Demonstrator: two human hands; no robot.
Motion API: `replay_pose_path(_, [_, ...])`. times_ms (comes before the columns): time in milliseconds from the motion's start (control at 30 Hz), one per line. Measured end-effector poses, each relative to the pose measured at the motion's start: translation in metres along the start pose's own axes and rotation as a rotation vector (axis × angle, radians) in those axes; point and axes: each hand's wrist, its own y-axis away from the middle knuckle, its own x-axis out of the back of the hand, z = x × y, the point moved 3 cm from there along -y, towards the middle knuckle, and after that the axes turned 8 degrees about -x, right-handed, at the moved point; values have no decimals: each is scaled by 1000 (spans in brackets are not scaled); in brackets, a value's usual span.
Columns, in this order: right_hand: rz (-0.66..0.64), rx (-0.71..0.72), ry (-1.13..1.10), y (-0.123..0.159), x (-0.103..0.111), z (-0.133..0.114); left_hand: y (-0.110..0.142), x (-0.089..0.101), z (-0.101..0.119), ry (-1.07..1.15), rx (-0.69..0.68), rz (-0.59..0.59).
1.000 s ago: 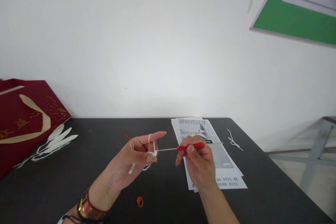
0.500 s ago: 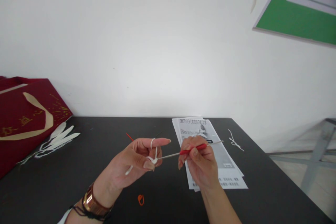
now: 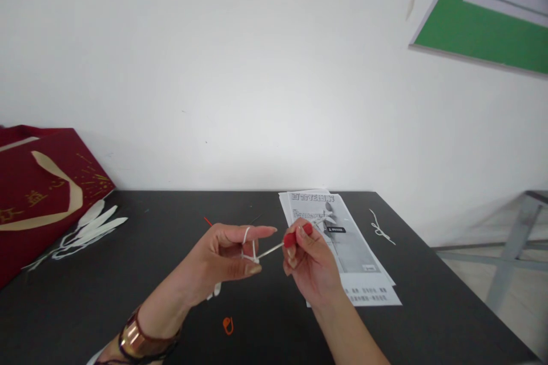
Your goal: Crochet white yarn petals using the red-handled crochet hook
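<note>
My left hand pinches a small piece of white crochet work between thumb and fingers. White yarn loops over its outstretched index finger and runs down to the piece. Below that palm, a bit of white hangs out. My right hand grips the red handle of a crochet hook, whose metal shaft slants down-left to the white stitches. The hook's tip is hidden at the left thumb and fingers.
Printed sheets lie under and behind my right hand. An orange stitch marker sits near the front. White crocheted petals lie by a dark red bag at left. A knotted white yarn scrap is at right.
My right hand has shifted left, closer to my left hand, and the hook now tilts more steeply. My left hand has rolled slightly, its thumb now level beneath the index finger.
</note>
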Motion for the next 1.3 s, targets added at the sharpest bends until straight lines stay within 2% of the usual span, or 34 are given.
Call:
replay_pose_path(67, [42, -67, -27, -2, -1, 8, -2, -4, 3, -94, -74, 55])
replay_pose_path(133, [62, -74, -23, -3, -4, 14, -4, -9, 2, -86, -91, 78])
replay_pose_path(400, [150, -26, -14, -6, -2, 23, -9, -11, -18, 73, 19, 161])
replay_pose_path(467, [159, -44, -36, -8, 0, 24, -10, -10, -19, 78, 8, 121])
replay_pose_path(633, [150, -158, -132, -9, 3, 26, -13, -3, -17, 132, 5, -77])
replay_pose_path(800, [73, -260, -206, -10, 3, 27, -15, 6, -16, 139, 12, -136])
replay_pose_path(933, [16, -297, -226, -10, 5, 25, -18, 13, -16, -2, 9, -168])
replay_pose_path(1100, [-4, -304, -236, -9, 5, 24, -23, 25, -18, -349, 44, -271])
replay_pose_path(1300, [-25, -305, -243, -9, 6, 26, -25, 22, -16, -623, -48, -293])
